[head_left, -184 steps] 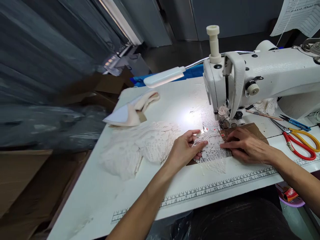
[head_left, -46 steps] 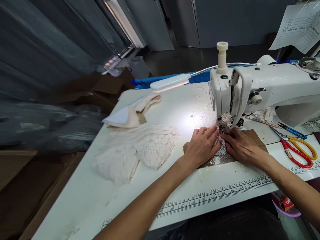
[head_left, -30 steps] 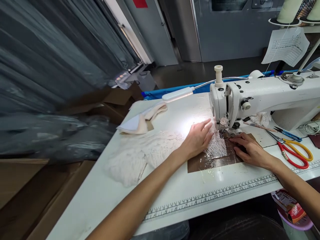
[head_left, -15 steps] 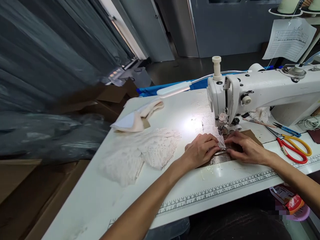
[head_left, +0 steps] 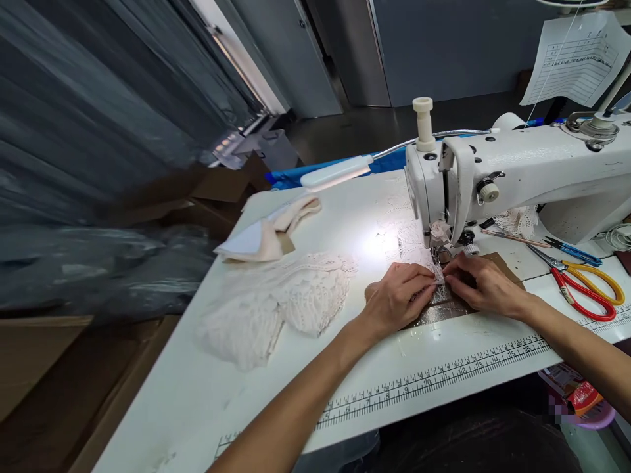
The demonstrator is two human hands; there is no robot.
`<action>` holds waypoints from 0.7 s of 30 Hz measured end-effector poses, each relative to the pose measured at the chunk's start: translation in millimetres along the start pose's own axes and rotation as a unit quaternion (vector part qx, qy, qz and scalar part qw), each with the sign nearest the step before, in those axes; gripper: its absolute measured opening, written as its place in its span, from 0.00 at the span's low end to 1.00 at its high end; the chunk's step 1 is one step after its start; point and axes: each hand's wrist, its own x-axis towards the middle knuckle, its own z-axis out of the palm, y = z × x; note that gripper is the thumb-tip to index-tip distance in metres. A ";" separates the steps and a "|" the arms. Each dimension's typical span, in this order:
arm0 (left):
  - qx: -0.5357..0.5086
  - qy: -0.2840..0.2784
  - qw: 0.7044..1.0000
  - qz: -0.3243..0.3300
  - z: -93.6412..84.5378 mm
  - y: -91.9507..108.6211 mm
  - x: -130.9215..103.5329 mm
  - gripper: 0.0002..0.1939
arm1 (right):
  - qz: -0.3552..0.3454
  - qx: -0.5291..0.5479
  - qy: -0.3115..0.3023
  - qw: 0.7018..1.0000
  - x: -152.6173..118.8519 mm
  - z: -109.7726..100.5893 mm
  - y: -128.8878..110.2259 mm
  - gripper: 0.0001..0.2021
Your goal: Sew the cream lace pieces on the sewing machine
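A strip of white lace (head_left: 413,242) runs under the needle of the white sewing machine (head_left: 532,167). Its near end lies over a brown sheet (head_left: 451,313) taped down on the table. My left hand (head_left: 401,295) pinches the lace's left edge with thumb and fingers, just in front of the presser foot. On the other side, my right hand (head_left: 486,286) is closed at the lace's right edge, fingertips close to the needle. The fingertips partly cover the lace end.
A heap of white lace (head_left: 290,302) and a folded cream cloth (head_left: 271,230) lie left on the table. Scissors with red and yellow handles (head_left: 586,286) and blue snips (head_left: 574,251) rest at right. A lamp (head_left: 338,172) lights the needle area. Cardboard boxes (head_left: 44,368) stand at left.
My right hand's fingertips have moved in and up beside the lace end. The lace now lies flatter over the brown sheet between both hands. The view has shifted slightly.
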 end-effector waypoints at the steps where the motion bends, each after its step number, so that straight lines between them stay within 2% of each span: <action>1: -0.018 0.011 1.000 -0.011 -0.8 -0.5 0.4 0.07 | 0.001 -0.017 0.002 1.000 -1.1 -0.7 1.2 0.12; 5: -0.055 0.049 0.996 -0.051 -4.8 -2.6 1.7 0.05 | -0.034 -0.090 -0.038 0.995 -4.8 -0.7 -0.8 0.16; 9: -0.053 0.046 0.997 -0.019 -4.5 -1.8 2.6 0.04 | -0.045 -0.118 -0.070 0.990 -9.5 2.1 -9.2 0.16; 15: -0.024 -0.015 0.998 0.057 1.4 -0.8 2.6 0.05 | -0.021 -0.120 -0.093 0.988 -16.7 -0.5 -15.2 0.18; 21: 0.003 -0.061 0.994 0.089 -1.2 -4.1 2.7 0.05 | -0.002 -0.032 -0.122 0.992 4.4 -17.5 2.7 0.17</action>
